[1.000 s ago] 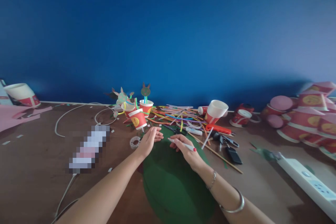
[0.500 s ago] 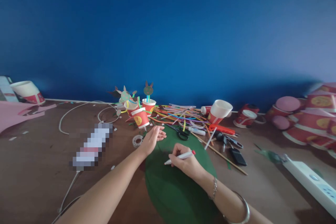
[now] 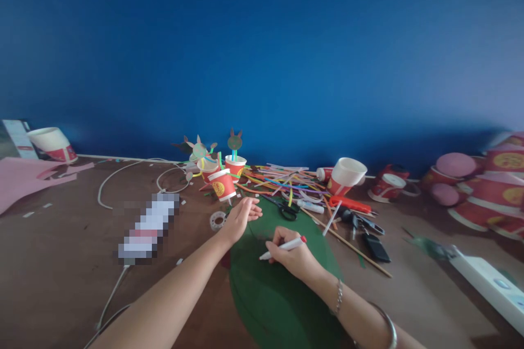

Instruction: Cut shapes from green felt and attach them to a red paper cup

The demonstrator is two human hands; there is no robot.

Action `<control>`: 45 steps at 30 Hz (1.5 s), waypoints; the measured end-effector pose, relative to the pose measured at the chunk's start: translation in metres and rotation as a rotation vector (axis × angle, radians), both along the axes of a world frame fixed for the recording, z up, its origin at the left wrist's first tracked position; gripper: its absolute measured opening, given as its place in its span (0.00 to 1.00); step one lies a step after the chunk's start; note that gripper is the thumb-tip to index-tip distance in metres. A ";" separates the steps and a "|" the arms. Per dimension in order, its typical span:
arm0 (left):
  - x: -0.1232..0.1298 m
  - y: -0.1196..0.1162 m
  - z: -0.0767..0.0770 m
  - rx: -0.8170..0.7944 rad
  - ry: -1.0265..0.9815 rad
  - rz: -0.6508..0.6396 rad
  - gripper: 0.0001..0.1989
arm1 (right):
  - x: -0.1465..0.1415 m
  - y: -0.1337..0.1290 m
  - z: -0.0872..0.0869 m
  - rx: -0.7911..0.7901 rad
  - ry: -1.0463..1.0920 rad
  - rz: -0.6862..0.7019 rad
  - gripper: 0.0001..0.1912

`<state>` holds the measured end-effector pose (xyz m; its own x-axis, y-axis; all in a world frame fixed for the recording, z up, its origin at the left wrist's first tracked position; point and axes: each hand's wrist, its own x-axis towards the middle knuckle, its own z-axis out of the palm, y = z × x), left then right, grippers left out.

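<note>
White marker (image 3: 280, 248) with a red end, held over a dark green sheet (image 3: 282, 311) on the bench (image 3: 69, 267). The marker's long axis runs obliquely, the pale tip pointing left and slightly toward the wearer, the red end raised to the right. Whether the tip touches the sheet cannot be told. The right hand (image 3: 292, 255) pinches the barrel between thumb and curled fingers, and is the nearer to the drawing tip. The left hand (image 3: 243, 219), palm lowered and fingers extended, rests at the sheet's far left edge, apart from the marker and gripping nothing visible. Beyond the sheet's far edge lie black-handled scissors (image 3: 289, 210); left of the left hand, a tape roll (image 3: 218, 221). Labels: the tilted red paper cup (image 3: 222, 185) and the stacked cups (image 3: 478, 196) at far right bear round yellow emblems, their lettering too small to read. No writing is legible on the marker.
</note>
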<state>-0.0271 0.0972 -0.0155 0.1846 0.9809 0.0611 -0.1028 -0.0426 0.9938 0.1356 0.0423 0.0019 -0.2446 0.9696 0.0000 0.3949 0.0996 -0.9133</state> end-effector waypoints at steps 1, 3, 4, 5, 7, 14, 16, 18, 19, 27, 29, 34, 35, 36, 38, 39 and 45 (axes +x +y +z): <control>0.000 0.000 0.000 0.000 0.002 0.001 0.25 | 0.000 0.000 0.000 0.002 -0.004 0.000 0.10; 0.000 0.000 0.000 0.002 0.006 0.002 0.24 | 0.000 0.000 0.000 0.005 -0.010 0.002 0.10; 0.001 0.000 0.001 0.002 0.009 0.002 0.24 | 0.000 -0.001 -0.001 0.006 -0.013 0.003 0.10; 0.001 0.000 0.001 0.002 0.011 0.001 0.24 | 0.000 -0.001 -0.001 0.008 -0.016 0.004 0.10; 0.001 0.000 0.001 0.003 0.008 0.001 0.24 | -0.001 -0.001 -0.001 0.010 -0.014 0.008 0.10; 0.001 0.000 0.001 -0.003 -0.008 0.006 0.25 | -0.001 -0.002 -0.003 0.008 -0.011 0.000 0.10; 0.001 -0.001 0.002 -0.005 -0.002 0.005 0.25 | -0.001 -0.002 -0.004 0.008 -0.004 0.003 0.10; 0.001 -0.001 0.002 -0.007 -0.001 0.008 0.25 | -0.001 -0.002 -0.004 0.017 -0.009 0.007 0.10; 0.001 -0.001 0.002 -0.007 -0.004 0.009 0.25 | -0.001 -0.002 -0.005 0.024 -0.013 0.008 0.10; 0.001 -0.001 0.002 -0.005 -0.004 0.006 0.25 | -0.001 -0.003 -0.003 0.034 -0.031 0.034 0.10; 0.001 -0.001 0.002 -0.005 -0.003 0.005 0.26 | -0.001 -0.003 -0.002 0.033 -0.027 0.045 0.11; 0.001 0.000 0.000 -0.001 -0.013 0.005 0.25 | -0.001 -0.003 -0.006 0.028 -0.017 0.043 0.10; 0.001 0.000 0.000 -0.003 -0.013 0.006 0.25 | 0.000 -0.002 -0.007 0.030 -0.017 0.040 0.10; 0.001 0.000 0.000 -0.005 -0.012 0.007 0.25 | 0.000 -0.002 -0.008 0.034 -0.018 0.039 0.10; 0.001 0.000 0.000 -0.007 -0.013 0.010 0.26 | 0.000 -0.001 -0.009 0.042 -0.018 0.038 0.10; 0.001 0.000 0.001 -0.006 -0.013 0.011 0.26 | 0.001 -0.001 -0.009 0.042 -0.015 0.038 0.11; 0.001 0.000 0.001 -0.008 -0.009 0.010 0.26 | 0.000 0.000 -0.002 -0.001 0.014 0.009 0.10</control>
